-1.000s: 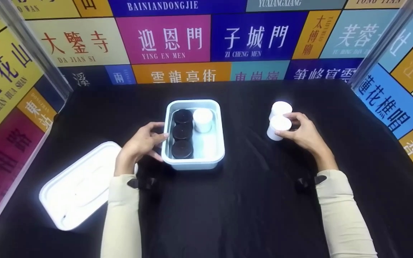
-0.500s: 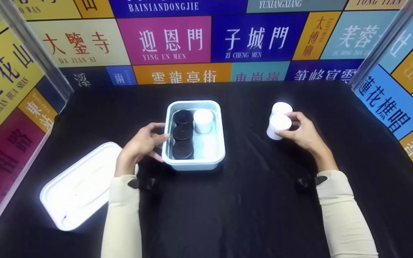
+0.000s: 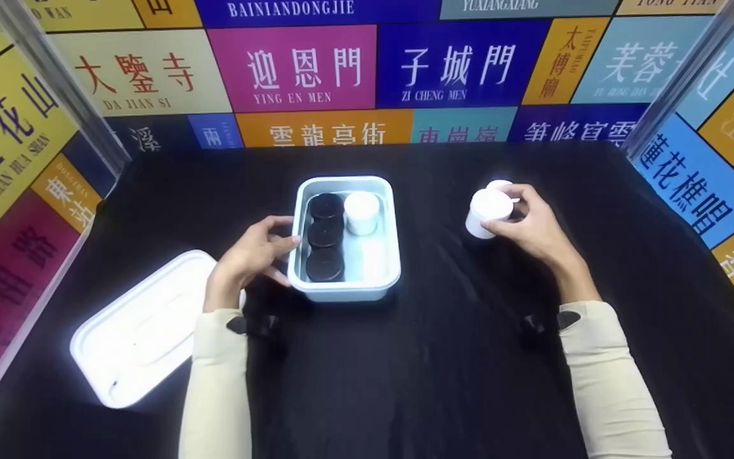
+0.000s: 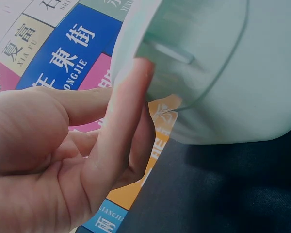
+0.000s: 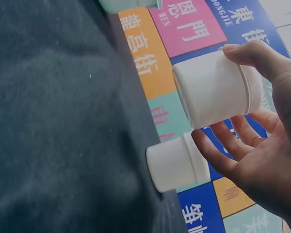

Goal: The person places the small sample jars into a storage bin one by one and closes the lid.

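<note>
Right hand [image 3: 536,226] closed around lifted white jar [image 3: 487,213], left hand [image 3: 249,258] with straight fingers against tray [image 3: 344,290] side.

Premises present as a staged recording booth rather than a home, kitchen or shop. The work surface is a table [image 3: 443,382] covered wall to wall in black cloth. It is enclosed on three sides by upright panels [image 3: 290,70] printed with bright coloured blocks carrying Chinese place names and romanised captions such as "YING EN MEN" and "ZI CHENG MEN". Metal corner posts [image 3: 55,83] join the panels at left and right. The panels shut out any view of a room beyond. The person's sleeves [image 3: 609,382] are matching plain cream.
</note>
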Demonstrator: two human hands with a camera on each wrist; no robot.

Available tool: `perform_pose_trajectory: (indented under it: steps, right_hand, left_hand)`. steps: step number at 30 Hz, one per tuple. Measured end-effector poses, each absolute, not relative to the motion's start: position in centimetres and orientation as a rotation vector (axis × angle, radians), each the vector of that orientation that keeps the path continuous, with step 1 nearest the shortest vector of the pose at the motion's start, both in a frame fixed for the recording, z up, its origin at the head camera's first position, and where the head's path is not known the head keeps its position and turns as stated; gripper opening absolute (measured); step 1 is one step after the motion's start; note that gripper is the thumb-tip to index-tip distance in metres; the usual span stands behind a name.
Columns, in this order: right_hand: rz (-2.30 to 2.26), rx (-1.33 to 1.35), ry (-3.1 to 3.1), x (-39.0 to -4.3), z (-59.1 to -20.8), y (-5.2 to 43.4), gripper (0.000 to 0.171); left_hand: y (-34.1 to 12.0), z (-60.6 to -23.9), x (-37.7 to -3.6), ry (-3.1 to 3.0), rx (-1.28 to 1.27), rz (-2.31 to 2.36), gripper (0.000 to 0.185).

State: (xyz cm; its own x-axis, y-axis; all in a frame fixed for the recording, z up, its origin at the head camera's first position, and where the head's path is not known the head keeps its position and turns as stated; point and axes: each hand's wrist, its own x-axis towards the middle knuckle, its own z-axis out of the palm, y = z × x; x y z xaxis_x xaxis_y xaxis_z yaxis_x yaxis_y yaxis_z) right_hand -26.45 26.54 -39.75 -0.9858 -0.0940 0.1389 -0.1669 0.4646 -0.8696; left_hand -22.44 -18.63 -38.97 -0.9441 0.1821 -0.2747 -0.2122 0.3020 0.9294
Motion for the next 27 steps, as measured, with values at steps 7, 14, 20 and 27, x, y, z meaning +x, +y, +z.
perform_pose_trajectory:
  steps: [7,14,20,27]
  right_hand:
    - [1.508,0.285,-2.633,-26.3,-38.9,25.7,0.067]
    - [1.466,0.364,-2.625,-25.8,-37.6,24.3,0.061]
    - [1.506,0.421,-2.635,-25.7,-36.4,22.9,0.063]
    - [1.528,0.500,-2.668,-25.7,-34.8,21.2,0.066]
  left_hand:
    - [-18.7,-38.9,-22.5,2.245,-0.025,1.679,0.055]
    - [-18.8,-38.9,-22.5,2.244,-0.028,1.678,0.055]
    - [-18.8,-39.0,-22.4,2.239,-0.026,1.684,0.055]
    - [-18.7,-39.0,-22.4,2.245,-0.027,1.681,0.055]
